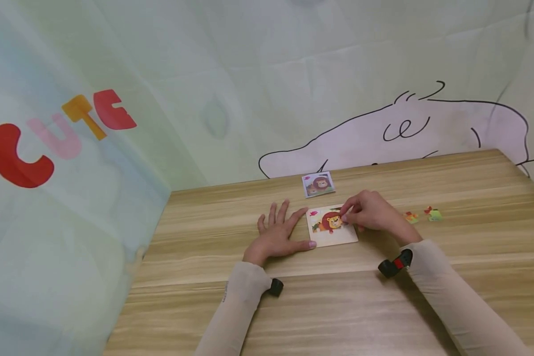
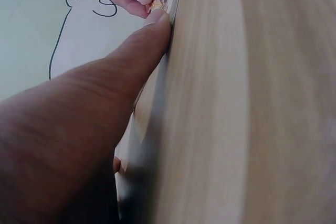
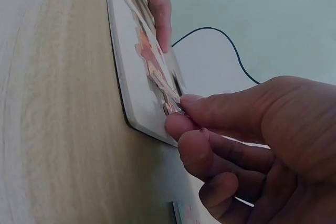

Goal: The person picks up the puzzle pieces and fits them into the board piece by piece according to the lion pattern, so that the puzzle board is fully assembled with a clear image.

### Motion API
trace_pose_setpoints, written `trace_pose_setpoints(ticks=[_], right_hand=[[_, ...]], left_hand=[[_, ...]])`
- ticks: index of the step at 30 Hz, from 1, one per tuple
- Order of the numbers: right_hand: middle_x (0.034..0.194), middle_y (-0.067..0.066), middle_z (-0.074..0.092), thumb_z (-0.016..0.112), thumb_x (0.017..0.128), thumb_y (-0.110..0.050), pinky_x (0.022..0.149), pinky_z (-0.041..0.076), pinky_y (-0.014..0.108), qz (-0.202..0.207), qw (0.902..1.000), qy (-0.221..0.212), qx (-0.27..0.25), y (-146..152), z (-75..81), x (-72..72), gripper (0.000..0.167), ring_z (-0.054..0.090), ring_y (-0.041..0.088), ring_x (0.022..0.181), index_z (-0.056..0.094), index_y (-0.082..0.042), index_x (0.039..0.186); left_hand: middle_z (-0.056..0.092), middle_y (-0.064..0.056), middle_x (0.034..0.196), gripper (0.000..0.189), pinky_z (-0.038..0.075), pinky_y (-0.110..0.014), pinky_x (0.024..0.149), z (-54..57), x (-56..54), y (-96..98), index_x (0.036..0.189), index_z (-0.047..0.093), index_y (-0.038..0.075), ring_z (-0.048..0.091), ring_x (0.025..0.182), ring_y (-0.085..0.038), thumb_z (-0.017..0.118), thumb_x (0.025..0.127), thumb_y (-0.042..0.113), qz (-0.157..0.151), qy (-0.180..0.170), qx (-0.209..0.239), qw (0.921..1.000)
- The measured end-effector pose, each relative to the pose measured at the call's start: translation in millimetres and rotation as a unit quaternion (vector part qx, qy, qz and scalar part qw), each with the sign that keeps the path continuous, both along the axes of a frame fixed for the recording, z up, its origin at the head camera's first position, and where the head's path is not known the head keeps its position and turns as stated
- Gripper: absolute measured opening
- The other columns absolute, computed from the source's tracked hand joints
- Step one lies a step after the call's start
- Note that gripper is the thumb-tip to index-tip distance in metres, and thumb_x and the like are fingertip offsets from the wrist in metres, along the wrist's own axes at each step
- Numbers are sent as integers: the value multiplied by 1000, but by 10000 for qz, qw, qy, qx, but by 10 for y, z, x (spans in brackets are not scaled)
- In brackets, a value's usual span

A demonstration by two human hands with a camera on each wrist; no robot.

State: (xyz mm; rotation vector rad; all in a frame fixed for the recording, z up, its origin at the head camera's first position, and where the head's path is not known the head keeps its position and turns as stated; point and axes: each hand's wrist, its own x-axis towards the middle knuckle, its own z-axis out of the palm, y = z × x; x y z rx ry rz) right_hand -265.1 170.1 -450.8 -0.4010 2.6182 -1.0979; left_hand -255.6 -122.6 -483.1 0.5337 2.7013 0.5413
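Note:
A square wooden puzzle board [image 1: 335, 240] lies on the table, with lion picture pieces [image 1: 331, 220] fitted over part of it. My left hand [image 1: 276, 238] has its fingers spread at the board's left side, the thumb touching the lower left corner. At the board's right side my right hand [image 1: 370, 211] pinches a puzzle piece [image 3: 170, 98] between thumb and forefinger. In the right wrist view that piece is tilted, with its edge against the placed pieces. Much of its picture is hidden by the fingertips.
Behind the board lies a lion picture card [image 1: 318, 185]. Loose puzzle pieces [image 1: 433, 214] lie on the wooden table [image 1: 204, 237] to the right, one orange piece [image 1: 411, 217] beside the right wrist. A printed cloth backdrop [image 1: 231, 99] rises behind the table's far edge.

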Motion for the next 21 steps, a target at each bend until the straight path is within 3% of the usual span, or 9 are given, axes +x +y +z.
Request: trace_pose_setpoints(ticks=[15,21], right_hand=[[67,2,64,75,100,-14,54,45,28,-43,9983,364,446,-109,-70,12,10,56,13,53,76,-6,105],[70,3,66,75,100,-15,54,46,28,0,9983,410,403,-87,-73,1,11,57,13,55,76,-5,106]], left_hand=[[-14,-4,184,97,-12,-74,128,-11,9,10,170,18,49,-21,168,-40,68,91,74,69,-15,-27,10000],[-14,-4,184,96,-12,-74,128,-37,-16,4,170,19,49,-21,168,-40,68,91,73,56,0,-54,10000]])
